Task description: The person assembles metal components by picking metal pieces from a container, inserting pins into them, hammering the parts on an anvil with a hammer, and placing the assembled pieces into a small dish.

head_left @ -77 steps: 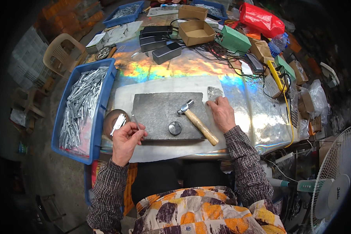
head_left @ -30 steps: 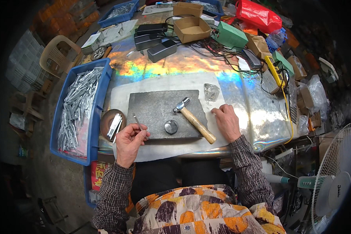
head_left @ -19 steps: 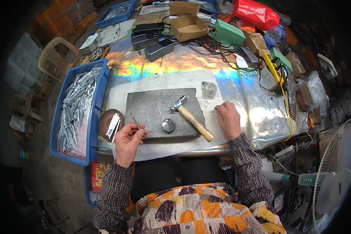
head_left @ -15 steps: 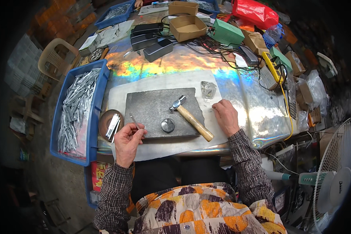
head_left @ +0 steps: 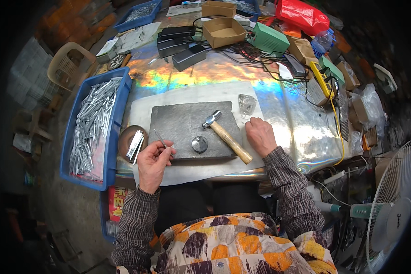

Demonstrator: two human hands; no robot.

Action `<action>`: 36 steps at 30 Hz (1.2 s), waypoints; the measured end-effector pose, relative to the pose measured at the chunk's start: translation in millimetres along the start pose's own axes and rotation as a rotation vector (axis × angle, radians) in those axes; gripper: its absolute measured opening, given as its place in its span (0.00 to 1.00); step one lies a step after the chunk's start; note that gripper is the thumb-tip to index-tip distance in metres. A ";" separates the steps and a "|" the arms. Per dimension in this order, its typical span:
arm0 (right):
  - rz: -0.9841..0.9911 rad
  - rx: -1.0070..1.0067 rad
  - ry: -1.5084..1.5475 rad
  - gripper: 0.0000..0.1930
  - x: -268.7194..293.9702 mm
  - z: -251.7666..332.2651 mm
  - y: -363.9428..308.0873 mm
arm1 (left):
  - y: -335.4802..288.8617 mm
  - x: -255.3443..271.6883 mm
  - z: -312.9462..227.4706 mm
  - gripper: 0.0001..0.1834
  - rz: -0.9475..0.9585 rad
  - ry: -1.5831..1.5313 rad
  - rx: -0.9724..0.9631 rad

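My left hand (head_left: 153, 165) is closed in a pinch on a thin metal rod (head_left: 160, 138), which slants up over the left edge of a dark grey stone slab (head_left: 176, 118). On the slab lies a ball-peen hammer (head_left: 226, 138) with a wooden handle, and beside it sits a small round dark metal block (head_left: 199, 144). My right hand (head_left: 261, 137) rests on the white paper (head_left: 144, 109) just right of the slab, its fingers curled in. Whatever they may hold is hidden. Close above that hand stands a small clear plastic bag or cup (head_left: 247, 104).
A brown bowl (head_left: 124, 139) of flat metal strips stands left of the slab, next to a blue bin (head_left: 112, 157) full of metal rods. Farther back are dark boxes (head_left: 189, 57), a cardboard box (head_left: 223, 33), a green box (head_left: 269, 38) and tangled cables. A fan (head_left: 390, 212) stands at the right.
My right hand has shifted a little left toward the slab, its fingers more curled. The rod in my left hand has risen slightly. The whole view has moved a little.
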State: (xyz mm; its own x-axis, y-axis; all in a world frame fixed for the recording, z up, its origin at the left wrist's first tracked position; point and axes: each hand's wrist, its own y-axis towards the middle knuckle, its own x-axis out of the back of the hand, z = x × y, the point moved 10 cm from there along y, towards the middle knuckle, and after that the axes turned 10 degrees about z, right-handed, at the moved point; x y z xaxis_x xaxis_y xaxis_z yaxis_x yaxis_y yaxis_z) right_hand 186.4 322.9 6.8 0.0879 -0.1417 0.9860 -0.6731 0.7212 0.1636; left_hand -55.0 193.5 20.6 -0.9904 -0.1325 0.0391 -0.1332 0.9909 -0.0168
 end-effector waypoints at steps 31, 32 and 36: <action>-0.126 -0.065 1.285 0.03 81.4 76.6 -50.7 | -23.5 -58.9 2.7 0.09 0.114 -0.614 0.063; -0.091 -0.071 1.388 0.03 77.9 82.8 -50.1 | -25.6 -61.5 2.9 0.10 0.113 -0.640 0.074; -0.092 -0.048 1.554 0.03 71.5 98.7 -49.5 | -32.7 -71.3 0.1 0.09 0.140 -0.734 0.075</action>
State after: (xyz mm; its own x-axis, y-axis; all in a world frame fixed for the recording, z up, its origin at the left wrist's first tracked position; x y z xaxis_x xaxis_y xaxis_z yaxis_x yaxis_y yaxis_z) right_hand 153.6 210.1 66.1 0.7926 0.6089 0.0309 -0.6024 0.7743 0.1938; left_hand 19.9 170.5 18.3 -0.7646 -0.0123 -0.6444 0.0195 0.9989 -0.0422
